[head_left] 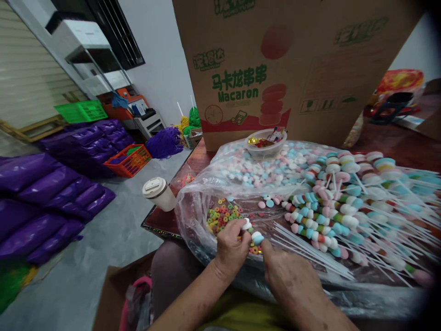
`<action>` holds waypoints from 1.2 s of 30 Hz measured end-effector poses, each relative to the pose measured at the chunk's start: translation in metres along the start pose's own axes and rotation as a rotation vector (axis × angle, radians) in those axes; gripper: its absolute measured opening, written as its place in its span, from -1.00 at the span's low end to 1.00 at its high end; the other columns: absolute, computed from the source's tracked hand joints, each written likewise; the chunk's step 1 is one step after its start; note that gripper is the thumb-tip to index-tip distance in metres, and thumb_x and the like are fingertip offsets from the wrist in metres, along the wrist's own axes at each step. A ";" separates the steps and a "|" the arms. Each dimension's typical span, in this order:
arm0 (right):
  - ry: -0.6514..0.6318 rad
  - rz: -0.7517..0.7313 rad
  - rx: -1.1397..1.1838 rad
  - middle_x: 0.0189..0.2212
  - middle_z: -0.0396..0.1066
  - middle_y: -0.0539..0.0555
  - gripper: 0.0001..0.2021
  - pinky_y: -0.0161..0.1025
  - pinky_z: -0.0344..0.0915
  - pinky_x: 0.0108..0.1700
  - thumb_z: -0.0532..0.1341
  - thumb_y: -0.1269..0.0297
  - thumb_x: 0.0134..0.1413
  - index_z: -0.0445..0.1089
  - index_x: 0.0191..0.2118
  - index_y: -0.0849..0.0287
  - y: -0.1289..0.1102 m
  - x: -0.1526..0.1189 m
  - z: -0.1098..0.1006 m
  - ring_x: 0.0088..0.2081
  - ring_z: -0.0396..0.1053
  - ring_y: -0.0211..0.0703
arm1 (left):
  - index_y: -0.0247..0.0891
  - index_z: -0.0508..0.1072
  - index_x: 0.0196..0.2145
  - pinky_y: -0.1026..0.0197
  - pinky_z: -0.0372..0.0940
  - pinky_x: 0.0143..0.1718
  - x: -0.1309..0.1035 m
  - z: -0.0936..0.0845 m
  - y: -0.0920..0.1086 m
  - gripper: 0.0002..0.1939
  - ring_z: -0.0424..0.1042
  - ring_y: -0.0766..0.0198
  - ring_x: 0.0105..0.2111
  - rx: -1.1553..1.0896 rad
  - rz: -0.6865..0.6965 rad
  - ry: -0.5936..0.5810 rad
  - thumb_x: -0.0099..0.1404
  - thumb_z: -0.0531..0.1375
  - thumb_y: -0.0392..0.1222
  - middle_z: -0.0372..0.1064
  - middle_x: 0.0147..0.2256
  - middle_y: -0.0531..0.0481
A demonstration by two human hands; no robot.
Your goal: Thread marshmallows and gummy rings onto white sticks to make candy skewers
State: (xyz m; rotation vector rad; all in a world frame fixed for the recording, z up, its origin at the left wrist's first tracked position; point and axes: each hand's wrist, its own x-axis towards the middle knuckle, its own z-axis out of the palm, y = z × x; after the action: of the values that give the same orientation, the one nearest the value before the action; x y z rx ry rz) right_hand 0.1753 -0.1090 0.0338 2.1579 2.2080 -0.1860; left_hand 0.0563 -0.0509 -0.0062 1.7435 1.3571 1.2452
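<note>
Marshmallows between close-set, bent hands

Pale-walled room with grey concrete floor
A dark barred window sits high at left, above a metal rack; reddish-brown counter near.

"Macaron" on the cardboard box

Single head-worn camera, looking forward and down past wearer's own forearms. Both hands close, low in view; worktop just beyond, cardboard box behind it, floor at left. No second view sharing scene.
</note>
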 end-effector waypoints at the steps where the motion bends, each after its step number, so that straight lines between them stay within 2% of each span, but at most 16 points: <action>1: 0.009 -0.003 0.001 -0.59 0.44 0.11 -0.73 -0.29 -0.22 -0.62 -0.04 0.55 -0.04 0.31 -0.31 0.12 -0.002 0.000 0.002 -0.55 0.43 -0.06 | -0.19 0.50 -0.35 0.18 0.28 -0.23 -0.001 0.002 -0.002 -0.71 0.38 0.19 -0.35 -0.010 -0.036 0.012 -0.05 0.11 -0.40 0.45 -0.34 -0.07; 4: 0.036 -0.006 0.005 -0.62 0.42 0.10 -0.75 -0.30 -0.19 -0.62 -0.05 0.54 -0.01 0.30 -0.31 0.14 -0.005 0.002 0.010 -0.56 0.42 -0.10 | -0.24 0.50 -0.37 0.24 0.30 -0.36 -0.001 0.007 -0.009 -0.73 0.36 0.28 -0.49 -0.112 -0.169 -0.011 -0.06 0.12 -0.38 0.44 -0.46 0.00; 6: 0.054 -0.002 0.044 -0.58 0.43 0.10 -0.76 -0.32 -0.16 -0.62 -0.05 0.52 -0.01 0.30 -0.31 0.14 -0.003 0.006 0.016 -0.56 0.41 -0.13 | -0.29 0.50 -0.38 0.29 0.28 -0.47 0.000 0.008 -0.014 -0.76 0.33 0.32 -0.55 -0.223 -0.256 -0.076 -0.06 0.14 -0.36 0.42 -0.53 0.01; 8: 0.075 0.004 0.149 -0.55 0.44 0.09 -0.78 -0.32 -0.10 -0.59 -0.05 0.49 0.01 0.30 -0.31 0.15 0.002 0.013 0.023 -0.54 0.40 -0.16 | -0.32 0.50 -0.38 0.33 0.25 -0.53 0.001 0.007 -0.017 -0.78 0.30 0.35 -0.59 -0.280 -0.285 -0.145 -0.05 0.15 -0.34 0.40 -0.55 0.01; 10: 0.105 -0.043 0.339 -0.53 0.43 0.08 -0.80 -0.34 0.00 -0.54 -0.06 0.43 0.05 0.30 -0.39 0.17 0.009 0.018 0.029 -0.51 0.37 -0.20 | -0.31 0.50 -0.36 0.32 0.26 -0.51 0.002 0.004 -0.017 -0.78 0.31 0.34 -0.57 -0.246 -0.225 -0.175 -0.02 0.16 -0.31 0.41 -0.51 -0.02; 12: 0.145 -0.130 0.527 -0.53 0.40 0.07 -0.76 -0.35 0.09 -0.46 -0.08 0.36 0.08 0.28 -0.47 0.17 0.015 0.020 0.036 -0.47 0.34 -0.23 | -0.27 0.50 -0.33 0.28 0.28 -0.42 0.003 0.000 -0.016 -0.77 0.34 0.30 -0.49 -0.164 -0.125 -0.123 0.00 0.16 -0.30 0.43 -0.42 -0.06; 14: 0.178 -0.174 0.609 -0.56 0.37 0.06 -0.72 -0.34 0.12 -0.43 -0.11 0.32 0.09 0.26 -0.52 0.16 0.020 0.019 0.042 -0.49 0.30 -0.23 | -0.23 0.50 -0.33 0.25 0.28 -0.31 0.005 -0.003 -0.012 -0.78 0.36 0.27 -0.41 -0.109 -0.029 -0.084 0.01 0.16 -0.29 0.42 -0.35 -0.08; 17: 0.223 -0.126 0.657 -0.61 0.32 0.04 -0.70 -0.33 0.13 -0.46 -0.12 0.28 0.10 0.27 -0.51 0.15 0.023 0.016 0.051 -0.54 0.25 -0.24 | -0.20 0.48 -0.28 0.25 0.24 -0.24 0.006 -0.008 -0.008 -0.76 0.34 0.26 -0.35 -0.154 0.015 -0.164 0.04 0.18 -0.24 0.40 -0.32 -0.07; 18: 0.237 -0.107 0.696 -0.61 0.32 0.02 -0.71 -0.34 0.13 -0.47 -0.12 0.27 0.10 0.28 -0.48 0.15 0.023 0.015 0.053 -0.54 0.24 -0.25 | -0.20 0.44 -0.21 0.26 0.24 -0.26 0.007 -0.008 -0.007 -0.72 0.34 0.28 -0.37 -0.209 -0.034 -0.168 0.07 0.17 -0.20 0.39 -0.35 -0.05; 21: 0.240 -0.090 0.815 -0.60 0.33 -0.02 -0.73 -0.38 0.15 -0.48 -0.10 0.22 0.12 0.31 -0.37 0.13 0.020 0.013 0.057 -0.55 0.23 -0.28 | -0.20 0.26 -0.04 0.27 0.24 -0.32 0.011 -0.005 -0.005 -0.56 0.33 0.33 -0.44 -0.463 -0.311 -0.054 0.14 0.10 -0.01 0.34 -0.43 0.02; 23: 0.221 -0.107 0.861 -0.57 0.35 -0.01 -0.73 -0.39 0.17 -0.45 -0.10 0.21 0.12 0.31 -0.35 0.13 0.017 0.012 0.057 -0.53 0.25 -0.28 | -0.24 0.26 -0.07 0.26 0.25 -0.33 0.013 0.001 0.000 -0.55 0.35 0.33 -0.43 -0.697 -0.486 -0.043 0.15 0.08 0.06 0.34 -0.41 0.01; 25: 0.213 -0.131 0.896 -0.53 0.36 0.01 -0.73 -0.38 0.19 -0.40 -0.10 0.22 0.13 0.29 -0.39 0.13 0.013 0.011 0.056 -0.49 0.28 -0.27 | -0.27 0.29 -0.18 0.23 0.26 -0.33 0.014 0.008 0.007 -0.59 0.37 0.31 -0.42 -0.923 -0.589 -0.096 0.12 0.10 0.07 0.34 -0.38 -0.02; 27: 0.214 -0.145 0.915 -0.53 0.36 0.04 -0.73 -0.36 0.19 -0.39 -0.11 0.23 0.13 0.26 -0.44 0.14 0.008 0.009 0.054 -0.47 0.29 -0.25 | -0.27 0.28 -0.26 0.22 0.28 -0.37 0.012 0.016 0.016 -0.65 0.38 0.32 -0.48 -1.074 -0.625 -0.108 0.10 0.12 0.05 0.34 -0.42 0.00; 29: 0.216 -0.155 0.910 -0.54 0.36 0.05 -0.73 -0.35 0.19 -0.40 -0.12 0.24 0.13 0.24 -0.45 0.14 0.006 0.008 0.055 -0.48 0.30 -0.24 | -0.26 0.26 -0.33 0.23 0.28 -0.40 0.009 0.022 0.022 -0.70 0.36 0.36 -0.55 -1.128 -0.602 -0.064 0.10 0.12 0.02 0.32 -0.49 0.05; 32: 0.219 -0.152 0.852 -0.54 0.37 0.06 -0.73 -0.34 0.19 -0.42 -0.12 0.28 0.12 0.26 -0.44 0.14 0.005 0.006 0.060 -0.50 0.31 -0.22 | -0.26 0.21 -0.46 0.27 0.28 -0.45 0.005 0.030 0.025 -0.77 0.30 0.42 -0.65 -1.108 -0.599 -0.006 0.10 0.13 -0.05 0.27 -0.58 0.13; 36: 0.201 -0.117 0.724 -0.57 0.38 0.08 -0.72 -0.33 0.18 -0.46 -0.14 0.30 0.10 0.27 -0.47 0.15 0.007 0.005 0.072 -0.52 0.33 -0.20 | -0.27 0.20 -0.56 0.28 0.26 -0.49 -0.004 0.040 0.023 -0.81 0.26 0.42 -0.68 -1.076 -0.718 0.017 0.09 0.06 -0.11 0.22 -0.65 0.13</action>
State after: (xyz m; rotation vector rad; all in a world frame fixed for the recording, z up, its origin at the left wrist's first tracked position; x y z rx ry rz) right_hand 0.1784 -0.1126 -0.0390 2.4371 2.6814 -0.9450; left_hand 0.1020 -0.0578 -0.0033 0.4415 0.8723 1.1837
